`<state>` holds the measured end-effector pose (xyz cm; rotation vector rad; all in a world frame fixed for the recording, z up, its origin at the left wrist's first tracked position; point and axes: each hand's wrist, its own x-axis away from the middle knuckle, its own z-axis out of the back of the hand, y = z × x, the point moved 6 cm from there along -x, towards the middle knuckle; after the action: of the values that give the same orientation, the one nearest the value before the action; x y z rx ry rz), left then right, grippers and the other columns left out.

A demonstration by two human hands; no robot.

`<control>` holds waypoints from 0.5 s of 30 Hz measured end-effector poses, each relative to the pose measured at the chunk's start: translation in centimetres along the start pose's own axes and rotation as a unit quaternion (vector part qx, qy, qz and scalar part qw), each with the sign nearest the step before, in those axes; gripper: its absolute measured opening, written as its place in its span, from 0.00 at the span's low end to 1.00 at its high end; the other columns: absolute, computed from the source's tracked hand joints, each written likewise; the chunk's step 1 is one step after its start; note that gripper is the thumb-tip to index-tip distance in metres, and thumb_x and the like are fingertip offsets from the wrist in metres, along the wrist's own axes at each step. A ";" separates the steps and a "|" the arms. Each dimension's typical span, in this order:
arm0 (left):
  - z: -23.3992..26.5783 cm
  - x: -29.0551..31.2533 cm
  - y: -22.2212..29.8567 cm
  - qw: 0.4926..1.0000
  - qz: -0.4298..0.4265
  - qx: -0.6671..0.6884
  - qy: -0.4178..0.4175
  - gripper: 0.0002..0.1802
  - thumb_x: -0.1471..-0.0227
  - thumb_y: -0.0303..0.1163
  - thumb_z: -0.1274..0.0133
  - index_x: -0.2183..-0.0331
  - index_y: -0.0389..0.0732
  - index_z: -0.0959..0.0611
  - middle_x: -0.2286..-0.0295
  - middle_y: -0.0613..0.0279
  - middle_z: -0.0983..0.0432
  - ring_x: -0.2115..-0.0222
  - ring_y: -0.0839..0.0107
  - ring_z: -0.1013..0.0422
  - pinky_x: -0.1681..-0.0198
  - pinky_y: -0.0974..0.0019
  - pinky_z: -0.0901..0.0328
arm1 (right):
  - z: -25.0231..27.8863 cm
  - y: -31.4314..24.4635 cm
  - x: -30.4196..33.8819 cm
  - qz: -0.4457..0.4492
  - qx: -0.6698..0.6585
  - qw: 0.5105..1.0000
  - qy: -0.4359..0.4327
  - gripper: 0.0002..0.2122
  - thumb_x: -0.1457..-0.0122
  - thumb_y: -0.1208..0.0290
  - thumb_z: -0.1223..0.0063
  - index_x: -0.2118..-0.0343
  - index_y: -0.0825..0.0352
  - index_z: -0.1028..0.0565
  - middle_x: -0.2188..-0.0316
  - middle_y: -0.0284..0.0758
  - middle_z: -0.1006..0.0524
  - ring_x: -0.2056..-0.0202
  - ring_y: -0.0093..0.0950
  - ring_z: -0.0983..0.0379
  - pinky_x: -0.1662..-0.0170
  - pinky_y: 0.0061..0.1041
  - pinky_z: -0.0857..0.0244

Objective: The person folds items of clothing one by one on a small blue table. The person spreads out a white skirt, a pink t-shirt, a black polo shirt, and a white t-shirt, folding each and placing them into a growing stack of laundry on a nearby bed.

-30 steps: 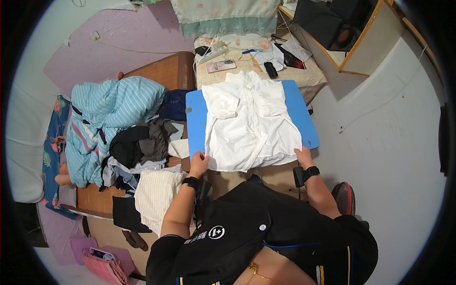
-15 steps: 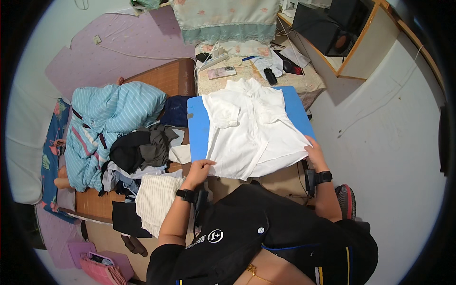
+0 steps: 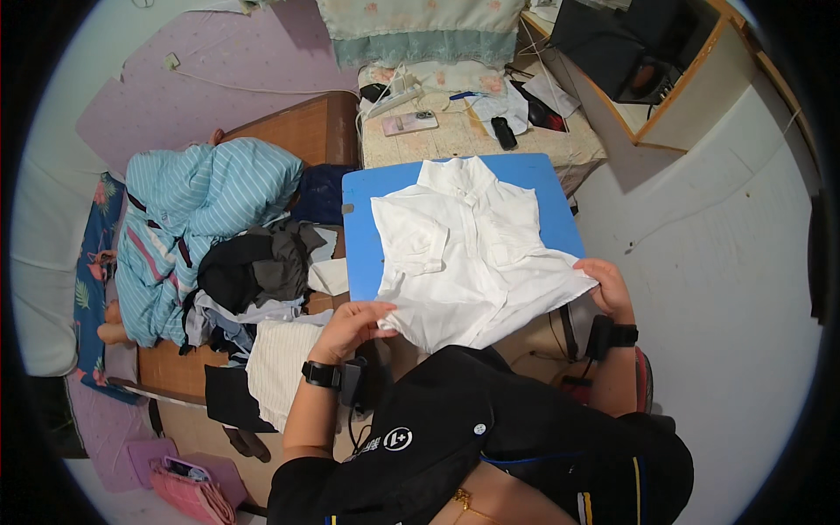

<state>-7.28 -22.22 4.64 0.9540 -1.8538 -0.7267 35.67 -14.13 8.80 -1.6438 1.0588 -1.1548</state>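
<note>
A white short-sleeved shirt (image 3: 464,262) lies spread over a blue tabletop (image 3: 560,210), its collar at the far side and its sleeves folded in over the front. The near hem hangs past the table's near edge. My left hand (image 3: 357,327) pinches the hem's left corner between thumb and fingers. At the opposite corner, my right hand (image 3: 604,282) grips the hem, holding it out to the right. Both hands stand slightly off the table, and the cloth between them is loosely wrinkled.
Left of the table, a bed holds a blue striped quilt (image 3: 210,188), a dark clothes heap (image 3: 254,267) and a folded striped garment (image 3: 282,363). Behind stands a cloth-covered surface with a phone (image 3: 410,123) and a black object (image 3: 503,133). A pink basket (image 3: 219,477) sits lower left.
Both hands have drawn the hem nearer to me and slightly apart, the right one moving out to the right. The collar has slid nearer too, baring more blue tabletop at the far side.
</note>
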 end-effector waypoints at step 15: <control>4.5 -21.4 10.4 0.918 -0.101 0.381 0.035 0.18 0.49 0.32 0.55 0.61 0.25 0.30 0.64 0.48 0.29 0.59 0.60 0.32 0.50 0.57 0.37 | 8.2 -1.7 -25.4 -0.045 -0.249 0.967 0.025 0.12 0.44 0.67 0.55 0.63 0.70 0.30 0.65 0.36 0.27 0.63 0.27 0.31 0.58 0.28 0.37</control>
<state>-8.29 1.78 1.34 1.6556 -2.0177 -0.0449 38.32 11.65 2.35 -2.0743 1.4011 -1.0442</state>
